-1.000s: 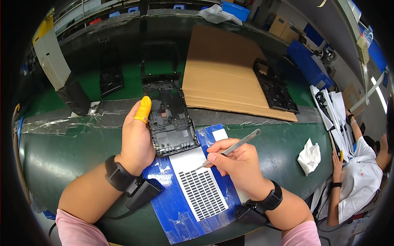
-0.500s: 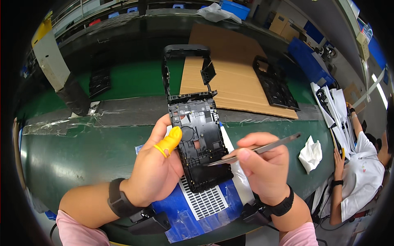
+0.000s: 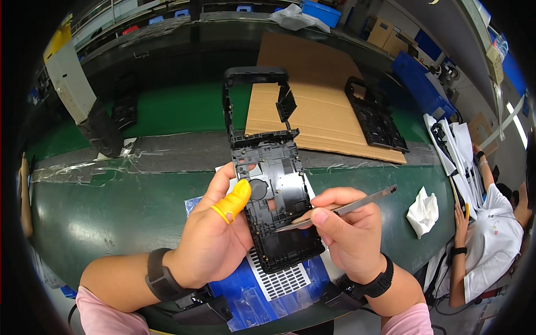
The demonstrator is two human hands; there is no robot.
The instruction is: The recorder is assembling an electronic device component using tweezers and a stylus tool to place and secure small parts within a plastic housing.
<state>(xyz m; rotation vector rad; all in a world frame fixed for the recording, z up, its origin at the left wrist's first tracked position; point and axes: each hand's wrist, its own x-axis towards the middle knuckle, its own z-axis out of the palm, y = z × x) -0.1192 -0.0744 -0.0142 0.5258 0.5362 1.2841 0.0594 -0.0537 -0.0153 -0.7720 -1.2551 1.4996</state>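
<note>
My left hand [image 3: 218, 223] is closed on the left side of a black plastic housing frame [image 3: 279, 192], its thumb in a yellow finger cot [image 3: 234, 200]. The housing has an open loop at its far end and a recessed, ribbed body nearer me. Pinched in my right hand [image 3: 349, 234] is a pair of metal tweezers [image 3: 349, 207], their tips over the lower part of the housing. Whether the tips touch it or hold anything, I cannot tell. Under the housing lies a white sheet of small black labels [image 3: 282, 285] on a blue plastic-covered pad [image 3: 240, 290].
Beyond the housing lies a cardboard sheet [image 3: 312, 125] with another black housing [image 3: 377, 117] on its right. A crumpled white tissue [image 3: 422, 212] sits to the right. A post [image 3: 72, 84] stands at the left. At the right edge, a person in a white shirt [image 3: 488, 240] works.
The housing and my left hand have come slightly nearer and to the right. My right hand with the tweezers has shifted a little left. At far left, a black part on the bench has changed position.
</note>
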